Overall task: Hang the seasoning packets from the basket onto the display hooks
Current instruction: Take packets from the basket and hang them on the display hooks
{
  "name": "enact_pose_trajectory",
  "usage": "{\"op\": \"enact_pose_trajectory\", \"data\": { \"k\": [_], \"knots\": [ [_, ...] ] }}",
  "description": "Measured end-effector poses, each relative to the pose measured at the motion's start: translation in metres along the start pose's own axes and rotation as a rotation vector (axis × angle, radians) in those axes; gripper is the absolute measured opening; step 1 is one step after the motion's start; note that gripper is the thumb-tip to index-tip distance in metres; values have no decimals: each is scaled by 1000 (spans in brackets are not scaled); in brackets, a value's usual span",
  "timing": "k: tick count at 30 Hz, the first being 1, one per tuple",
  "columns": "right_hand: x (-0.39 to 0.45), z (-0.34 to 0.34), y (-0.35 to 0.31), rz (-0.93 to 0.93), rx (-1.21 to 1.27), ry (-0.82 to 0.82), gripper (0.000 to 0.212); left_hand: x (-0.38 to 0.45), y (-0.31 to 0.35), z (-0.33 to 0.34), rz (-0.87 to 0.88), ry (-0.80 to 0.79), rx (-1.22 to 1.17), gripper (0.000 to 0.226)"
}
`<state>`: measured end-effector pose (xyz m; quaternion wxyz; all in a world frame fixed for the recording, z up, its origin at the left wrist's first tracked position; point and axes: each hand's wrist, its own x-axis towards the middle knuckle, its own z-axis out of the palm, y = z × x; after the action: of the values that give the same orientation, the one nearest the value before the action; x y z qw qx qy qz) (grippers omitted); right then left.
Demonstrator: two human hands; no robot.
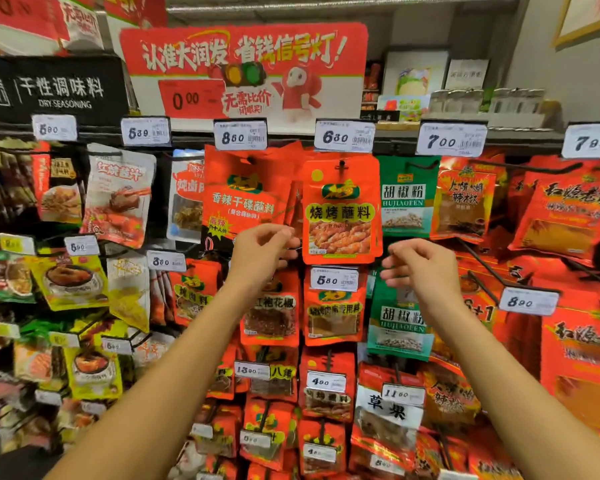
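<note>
A red barbecue seasoning packet [342, 216] hangs on a black display hook [342, 164] under the 6.80 price tag, at the front of its row. My left hand [264, 249] is raised just left of it, thumb and forefinger meeting at the packet's lower left edge; whether they pinch it is unclear. My right hand [421, 266] hovers just right of and below the packet, fingers loosely curled and apart, holding nothing and not touching it. The basket is out of view.
The pegboard wall is crowded with hanging packets: a red chili dip packet [243, 199] to the left, green pepper powder packets [406, 199] to the right, more red packets below. Price tags [333, 279] stick out on the hook ends. A red promotional sign [243, 71] hangs above.
</note>
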<state>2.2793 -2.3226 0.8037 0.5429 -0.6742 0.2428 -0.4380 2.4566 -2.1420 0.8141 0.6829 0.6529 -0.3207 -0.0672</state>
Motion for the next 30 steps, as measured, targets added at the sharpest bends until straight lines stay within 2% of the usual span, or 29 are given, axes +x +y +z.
{"op": "enact_pose_trajectory", "data": {
  "k": [2, 6, 8, 14, 18, 22, 26, 30],
  "knots": [
    [-22, -4, 15, 46, 33, -55, 18, -15, -17, -7, -102, -56, -56, 15],
    [-61, -4, 74, 229, 33, -143, 22, -51, -77, -11, -304, -60, -95, 23],
    [-81, 0, 114, 388, 25, -150, 22, -74, -117, -10, -431, -49, -81, 24],
    [-168, 8, 260, 871, -89, -163, 19, -170, -252, -9, -961, -37, -66, 19],
    [-249, 3, 369, 1112, -190, -165, 18, -246, -346, -10, -1200, -62, 44, 29],
    [-327, -4, 474, 1307, -296, -184, 10, -311, -448, -12, -1361, -61, 127, 22],
    [-384, -1, 576, 1465, -365, -102, 14, -368, -546, -7, -1513, -46, 135, 8],
    [-431, 0, 677, 1551, -444, -120, 21, -419, -643, -6, -1612, -68, 153, 10]
  ]
}}
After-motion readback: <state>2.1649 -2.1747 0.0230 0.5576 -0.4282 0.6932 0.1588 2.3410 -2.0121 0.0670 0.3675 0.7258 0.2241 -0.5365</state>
